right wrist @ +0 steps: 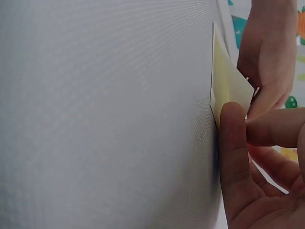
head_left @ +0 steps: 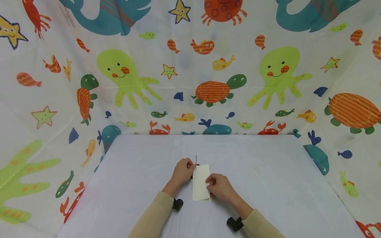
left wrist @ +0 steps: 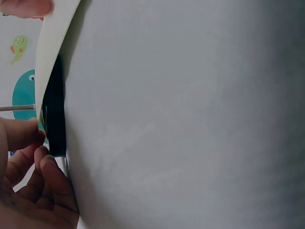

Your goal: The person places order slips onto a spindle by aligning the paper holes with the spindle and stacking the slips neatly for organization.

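A cream paper slip lies between my hands in the head view, its top left corner at a thin upright metal spike. The spike passes through the paper, and below it in the left wrist view is a flat black base, mostly hidden from above. My left hand pinches the paper's upper left edge beside the spike. The right hand grips the opposite edge between thumb and finger. In the right wrist view, the paper bends upward from the tabletop.
A white cloth covers the tabletop. Behind and beside it hangs a curtain printed with sea animals. A black wrist camera sits at the left cuff and another black camera at the right.
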`<state>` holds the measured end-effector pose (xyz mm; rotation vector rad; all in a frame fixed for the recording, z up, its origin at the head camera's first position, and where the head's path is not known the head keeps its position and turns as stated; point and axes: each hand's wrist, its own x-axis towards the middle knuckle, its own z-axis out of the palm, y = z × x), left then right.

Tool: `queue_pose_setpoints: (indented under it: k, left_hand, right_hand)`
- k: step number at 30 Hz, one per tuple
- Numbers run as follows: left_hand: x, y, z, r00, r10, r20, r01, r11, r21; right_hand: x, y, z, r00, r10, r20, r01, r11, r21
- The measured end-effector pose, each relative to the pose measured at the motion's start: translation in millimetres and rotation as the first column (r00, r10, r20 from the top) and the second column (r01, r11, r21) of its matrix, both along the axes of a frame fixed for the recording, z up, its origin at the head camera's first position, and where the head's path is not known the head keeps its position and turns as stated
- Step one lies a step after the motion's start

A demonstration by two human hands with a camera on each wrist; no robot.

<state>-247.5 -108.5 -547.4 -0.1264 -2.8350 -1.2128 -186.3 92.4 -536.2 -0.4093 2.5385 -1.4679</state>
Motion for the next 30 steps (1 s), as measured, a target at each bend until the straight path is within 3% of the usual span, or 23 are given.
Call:
queue_pose_setpoints:
  k: [10,17,30]
  left_hand:
    - [1.6,1.4,0.9,1.000,-0.003,0.010,0.004,0.999,-0.045]
    - [4.8,-0.8,5.0,1.000,0.014,0.014,-0.014,1.000,0.010]
    - [23.5,-10.6,16.2,1.000,0.000,-0.028,-0.002,0.997,-0.071]
  right_hand:
    - [0.6,-2.0,4.5,0.999,0.029,-0.020,-0.027,0.997,0.073]
    - [2.8,-1.7,4.9,0.998,0.033,-0.044,-0.026,0.987,0.159]
    - [6.5,9.4,12.5,0.997,0.061,-0.051,-0.050,0.980,0.194]
